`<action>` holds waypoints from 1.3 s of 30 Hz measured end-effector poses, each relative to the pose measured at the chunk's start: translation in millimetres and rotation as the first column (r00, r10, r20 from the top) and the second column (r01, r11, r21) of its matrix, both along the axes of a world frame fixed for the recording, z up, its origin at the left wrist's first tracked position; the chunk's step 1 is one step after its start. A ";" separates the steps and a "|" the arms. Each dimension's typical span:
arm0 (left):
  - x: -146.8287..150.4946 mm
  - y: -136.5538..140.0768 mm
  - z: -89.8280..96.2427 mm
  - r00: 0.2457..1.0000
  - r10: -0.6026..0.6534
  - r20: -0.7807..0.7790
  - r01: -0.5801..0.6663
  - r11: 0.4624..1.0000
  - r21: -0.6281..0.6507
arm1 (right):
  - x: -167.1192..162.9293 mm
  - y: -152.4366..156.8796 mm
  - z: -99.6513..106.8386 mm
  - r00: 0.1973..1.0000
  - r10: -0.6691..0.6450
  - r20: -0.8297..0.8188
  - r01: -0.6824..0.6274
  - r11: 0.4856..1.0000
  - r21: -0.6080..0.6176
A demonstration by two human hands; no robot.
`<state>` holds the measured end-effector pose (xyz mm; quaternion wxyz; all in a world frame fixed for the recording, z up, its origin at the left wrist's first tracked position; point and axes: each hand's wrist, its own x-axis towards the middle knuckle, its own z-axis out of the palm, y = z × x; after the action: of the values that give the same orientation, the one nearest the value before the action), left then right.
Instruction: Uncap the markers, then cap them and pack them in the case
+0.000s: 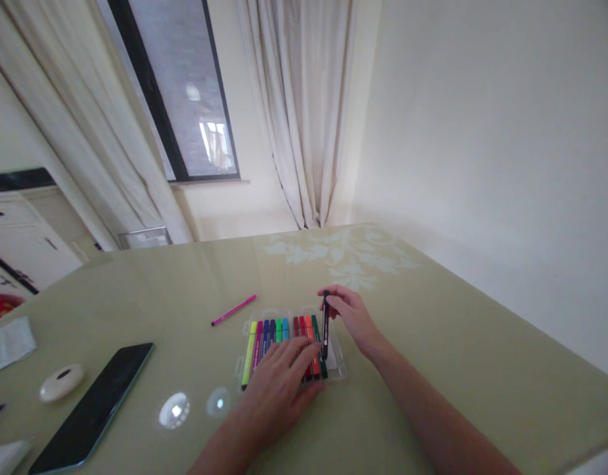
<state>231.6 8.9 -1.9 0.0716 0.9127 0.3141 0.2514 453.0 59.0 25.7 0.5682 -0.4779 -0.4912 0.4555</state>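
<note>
A clear plastic case (339, 371) lies open on the table with a row of coloured markers, yellow at its left end and dark green toward the right. Between the thumb and fingers of my right hand (351, 313) is a black marker (326, 323), pinched near its upper end. Its lower end is over the right part of the case, beside the dark green marker (316, 326). My left hand (284, 379) lies across the markers with its fingers stretched out, hiding the middle of the row. Outside the case, at the upper left, rests a pink marker (233, 310).
To the left lie a black tablet-like device (93, 406), a white oval object (61, 382) and folded white paper (10, 344). Light reflections show on the glossy tabletop (185, 290). A wall (496, 165) runs along the table's right side.
</note>
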 end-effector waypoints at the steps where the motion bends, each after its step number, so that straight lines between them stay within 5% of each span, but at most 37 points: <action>1: 0.2 -0.2 -1.0 0.999 -0.003 -0.039 0.002 1.000 -0.013 | 4.1 2.0 -0.6 0.998 -0.004 0.058 0.005 1.000 -0.023; 6: 0.5 2.1 -5.2 0.994 0.024 -0.108 -0.031 0.998 -0.060 | 14.0 7.5 -12.7 0.938 0.115 0.328 -0.054 0.981 -0.187; 14: 6.2 -2.7 -3.1 0.982 0.001 -0.191 0.011 0.998 0.061 | 9.9 4.4 -25.0 0.817 0.026 0.576 -0.028 1.000 -0.006; 22: 11.9 -6.2 -6.1 0.982 0.055 -0.179 -0.043 0.997 0.069 | 6.8 -1.3 -18.6 0.544 -0.031 0.838 -0.031 0.998 0.057; 28: 13.3 -8.8 0.2 0.988 0.032 -0.154 -0.032 0.999 0.002 | 8.5 0.8 -21.9 0.563 -0.009 0.826 -0.035 0.999 0.036; 32: -7.7 16.3 7.5 0.993 0.107 0.060 -0.101 0.991 -0.086 | 9.2 1.4 -22.1 0.582 -0.016 0.813 -0.033 0.999 0.043; 34: -28.8 37.1 7.2 0.941 0.312 0.131 -0.299 0.948 -0.110 | 8.1 0.7 -21.7 0.571 -0.038 0.820 -0.022 0.998 0.061; 36: -54.8 57.2 2.9 0.817 0.561 0.133 -0.556 0.828 -0.079 | 6.3 -0.1 -21.2 0.559 -0.066 0.826 -0.002 0.997 0.081; 39: -91.8 78.1 -7.7 0.618 0.786 0.009 -0.785 0.618 -0.054 | 4.5 -0.4 -20.6 0.561 -0.091 0.822 0.007 0.994 0.106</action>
<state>139.8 87.0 -9.6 -0.0199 0.6780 0.6854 0.2647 457.4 58.6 5.1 0.3060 -0.6229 -0.7061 0.1405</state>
